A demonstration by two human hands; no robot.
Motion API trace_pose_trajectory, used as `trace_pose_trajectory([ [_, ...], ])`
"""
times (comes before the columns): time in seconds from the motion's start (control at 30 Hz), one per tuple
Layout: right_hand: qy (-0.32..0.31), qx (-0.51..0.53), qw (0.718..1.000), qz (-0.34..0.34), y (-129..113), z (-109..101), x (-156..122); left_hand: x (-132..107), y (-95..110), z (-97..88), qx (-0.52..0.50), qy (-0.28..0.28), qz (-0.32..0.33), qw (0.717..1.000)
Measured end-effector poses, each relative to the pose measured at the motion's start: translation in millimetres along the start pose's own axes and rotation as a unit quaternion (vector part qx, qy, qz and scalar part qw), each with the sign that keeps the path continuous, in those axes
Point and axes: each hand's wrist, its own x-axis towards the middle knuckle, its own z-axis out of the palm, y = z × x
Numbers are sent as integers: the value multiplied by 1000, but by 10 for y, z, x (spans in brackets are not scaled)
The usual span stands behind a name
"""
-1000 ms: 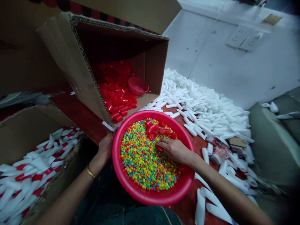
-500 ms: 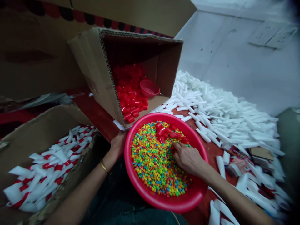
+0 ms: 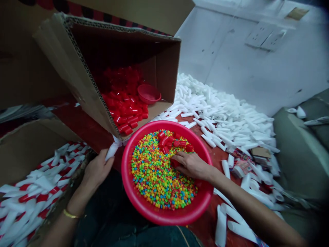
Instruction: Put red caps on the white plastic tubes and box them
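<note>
In the round plastic basin [image 3: 126, 171], pebbly pellets [image 3: 156, 171].

The round red basin [image 3: 167, 217] holds small multicoloured pellets [image 3: 154, 175]. Glossy red caps [image 3: 168, 140] lie jumbled on them toward the basin's far side; another cap [image 3: 175, 162], partly hidden, sits nearer its middle. A white tube [image 3: 112, 151] tilts just left of the basin.
</note>
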Motion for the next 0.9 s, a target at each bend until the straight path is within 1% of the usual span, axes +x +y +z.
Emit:
trace_pose_trajectory([
  [0.07,5,-28,1000,12,-5,-9,6,-60,-133,-76,-57,26,-12,998],
  [0.1,9,-49,998,29,-7,-19,4,-99,-169,-126,-80,38,-16,996],
  [0.13,12,-74,996,51,-11,-31,1,-144,-178,-182,-97,51,-19,994],
  [0.2,8,-124,988,94,-31,-48,9,-247,-106,-295,-109,77,-14,991],
  [0.23,1,-142,984,106,-48,-50,24,-299,-28,-343,-112,88,5,990],
  [0.27,-8,-150,983,109,-68,-48,47,-350,72,-380,-116,95,39,988],
  [0.33,-29,-128,986,100,-108,-37,107,-438,312,-416,-129,94,131,979],
  [0.4,-34,-62,993,97,-124,-25,154,-500,552,-403,-143,85,221,961],
  [0.43,-25,-16,994,101,-119,-19,161,-520,657,-384,-148,84,256,952],
  [0.5,12,113,986,119,-92,-8,138,-538,823,-341,-147,83,301,939],
  [0.53,33,197,972,128,-77,0,111,-538,887,-322,-146,76,317,934],
  [0.57,54,289,946,133,-67,8,79,-534,942,-306,-146,62,329,931],
  [0.6,73,381,911,137,-64,17,45,-527,989,-293,-149,45,338,928],
  [0.63,89,463,871,140,-71,25,14,-518,1033,-281,-153,27,346,925],
  [0.67,100,530,831,140,-87,32,-11,-509,1074,-269,-157,10,353,922],
  [0.7,107,578,797,140,-109,36,-30,-500,1112,-255,-160,-5,359,920],
  [0.73,113,609,773,140,-135,38,-42,-492,1147,-238,-160,-20,364,917],
  [0.77,119,623,761,137,-162,41,-48,-487,1176,-219,-159,-32,369,915],
  [0.8,130,621,761,132,-186,43,-50,-483,1199,-196,-159,-42,375,912],
  [0.83,147,608,770,124,-206,48,-49,-482,1214,-173,-159,-51,380,910],
  [0.9,188,555,803,108,-231,62,-45,-483,1226,-127,-158,-62,386,907],
])
